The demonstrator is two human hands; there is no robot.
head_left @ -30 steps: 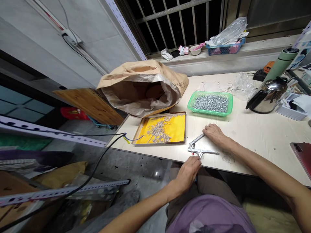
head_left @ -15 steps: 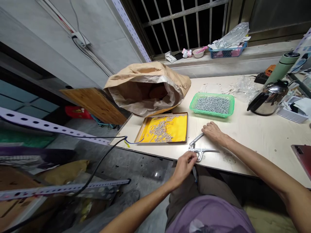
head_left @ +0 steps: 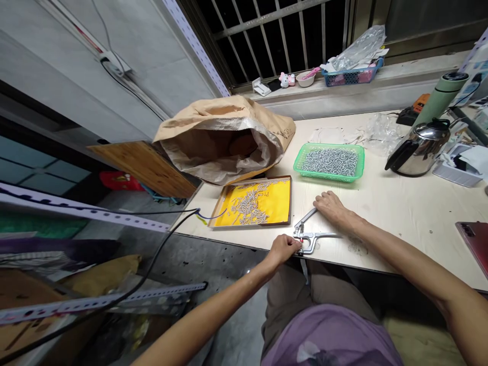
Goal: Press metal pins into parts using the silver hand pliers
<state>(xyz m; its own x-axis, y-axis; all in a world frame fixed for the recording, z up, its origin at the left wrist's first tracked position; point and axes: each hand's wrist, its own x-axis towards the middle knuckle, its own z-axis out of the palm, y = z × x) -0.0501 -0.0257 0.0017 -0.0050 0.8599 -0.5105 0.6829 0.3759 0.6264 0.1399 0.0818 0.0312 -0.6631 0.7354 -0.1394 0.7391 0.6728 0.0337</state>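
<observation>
A pair of silver hand-press pliers [head_left: 315,236], like snap-fastener pliers, lies at the table's front edge with its handles spread. My right hand [head_left: 332,207] is closed around the end of the upper handle. At the pliers' jaw, my left hand [head_left: 283,250] has thumb and fingertips pinched together; what they hold is too small to make out. A small red bit and a spring show at the jaw beside those fingertips. Just left of the pliers is a shallow box [head_left: 291,201] with a yellow bottom and a scattered pile of small metal pins [head_left: 249,207].
A green basket [head_left: 328,176] full of small metal pieces stands behind my right hand. A large open paper sack [head_left: 229,109] lies behind the box. Kettle [head_left: 421,147], green flask [head_left: 442,99] and phone [head_left: 475,244] are at right. A black cable [head_left: 160,244] hangs at left.
My left hand has drawn back slightly to the left, uncovering more of the pliers' jaw and the red bit. My right hand keeps its grip on the handle. The view has shifted slightly.
</observation>
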